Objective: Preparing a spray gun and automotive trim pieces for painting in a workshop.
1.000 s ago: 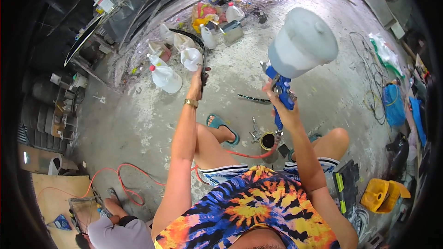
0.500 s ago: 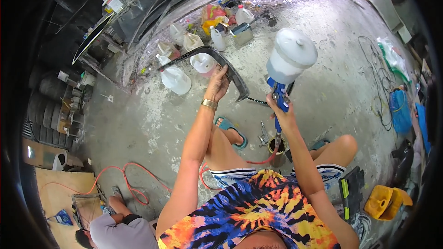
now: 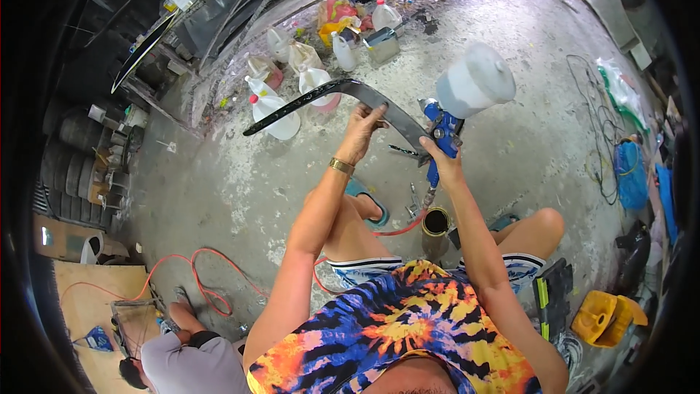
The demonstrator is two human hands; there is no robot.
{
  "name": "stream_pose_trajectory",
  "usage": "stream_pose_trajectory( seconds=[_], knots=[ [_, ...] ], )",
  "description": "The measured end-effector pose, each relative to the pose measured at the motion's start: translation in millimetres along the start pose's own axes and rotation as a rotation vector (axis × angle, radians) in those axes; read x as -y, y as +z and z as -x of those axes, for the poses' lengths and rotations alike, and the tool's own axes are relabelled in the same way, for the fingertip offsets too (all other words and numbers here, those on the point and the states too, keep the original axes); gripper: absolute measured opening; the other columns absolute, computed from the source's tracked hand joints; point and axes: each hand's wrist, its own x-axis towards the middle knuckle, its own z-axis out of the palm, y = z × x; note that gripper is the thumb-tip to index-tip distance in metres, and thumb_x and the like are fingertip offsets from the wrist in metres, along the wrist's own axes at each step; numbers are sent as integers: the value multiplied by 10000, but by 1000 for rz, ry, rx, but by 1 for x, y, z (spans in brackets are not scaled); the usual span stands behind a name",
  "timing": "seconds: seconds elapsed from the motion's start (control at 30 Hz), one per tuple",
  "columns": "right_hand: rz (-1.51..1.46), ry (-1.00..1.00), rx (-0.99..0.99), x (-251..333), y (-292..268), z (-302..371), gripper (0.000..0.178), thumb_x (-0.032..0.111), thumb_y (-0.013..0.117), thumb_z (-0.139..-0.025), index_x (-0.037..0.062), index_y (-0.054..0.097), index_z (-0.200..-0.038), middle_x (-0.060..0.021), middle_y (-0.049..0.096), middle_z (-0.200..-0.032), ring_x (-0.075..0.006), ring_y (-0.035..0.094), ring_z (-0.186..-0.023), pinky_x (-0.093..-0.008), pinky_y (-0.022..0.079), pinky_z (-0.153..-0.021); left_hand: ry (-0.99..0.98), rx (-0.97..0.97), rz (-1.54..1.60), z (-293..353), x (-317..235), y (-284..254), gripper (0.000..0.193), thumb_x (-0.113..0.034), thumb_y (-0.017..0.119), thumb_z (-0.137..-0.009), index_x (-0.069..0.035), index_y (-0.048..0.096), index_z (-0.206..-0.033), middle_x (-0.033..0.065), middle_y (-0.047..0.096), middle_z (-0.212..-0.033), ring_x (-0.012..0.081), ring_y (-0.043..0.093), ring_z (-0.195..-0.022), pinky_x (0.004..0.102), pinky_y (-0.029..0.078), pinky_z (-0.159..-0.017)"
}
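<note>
My left hand (image 3: 357,133) grips a long, curved black trim piece (image 3: 351,87) near its bend, thumb on top of it. The piece's narrow glossy arm points left above the white jugs, and its wider end slopes down to the right. My right hand (image 3: 445,166) is closed around a blue spray gun (image 3: 440,125) with a large translucent cup (image 3: 475,82) tilted to the right and holding greyish liquid. The thumb of that hand is at the trim's lower end; whether it presses on it I cannot tell. A red hose (image 3: 399,232) runs from the gun's handle.
Below the gun an open can (image 3: 436,222) of dark liquid stands between my feet. Several plastic jugs (image 3: 280,118) and a square tin (image 3: 382,45) stand ahead. At the lower left a person in a grey shirt (image 3: 191,362) sits low. A yellow container (image 3: 604,317) lies at the right.
The trim piece has turned, its left arm dropping and its right end swinging toward the gun. My hands have come closer together, and the gun's cup leans further to the right.
</note>
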Motion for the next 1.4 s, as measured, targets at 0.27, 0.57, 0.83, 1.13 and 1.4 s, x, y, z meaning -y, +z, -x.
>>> stream_pose_trajectory(
  seconds=[0.27,0.57,0.83,1.13,1.4],
  knots=[
    [-121,28,-20,19,-23,-4,424,163,764,-776,67,596,-1153,-11,617,-1053,-97,590,-894,-266,525,-656,139,-104,24,4,-22,-27,183,-166,670,-872,-9,629,-956,103,674,-870,174,659,-796,293,502,-663],
    [11,-119,-269,40,-36,-23,261,207,641,-882,25,631,-1067,-67,645,-1026,-148,625,-935,-301,583,-602,339,-188,40,0,-33,-40,129,-126,651,-878,-11,652,-935,108,694,-864,172,643,-785,316,505,-799],
    [31,8,25,109,-11,53,299,219,592,-908,82,565,-1172,-61,638,-1043,-92,614,-860,-224,484,-484,429,-218,-102,-16,-37,-49,173,-89,650,-874,-29,627,-1035,37,654,-927,122,592,-820,267,477,-755],
    [-70,114,458,112,55,82,326,162,680,-864,77,557,-1153,22,628,-939,-14,541,-643,-191,417,-444,348,-262,-321,-14,-34,-22,225,-78,614,-896,-13,597,-1111,45,643,-1006,134,597,-893,289,494,-827],
    [-8,86,190,109,50,71,337,160,687,-862,75,543,-1155,47,588,-825,-9,502,-597,-182,380,-437,382,-246,-259,-24,-30,-18,210,-167,641,-892,-20,641,-1042,27,672,-909,129,611,-823,276,467,-788]
  ],
)
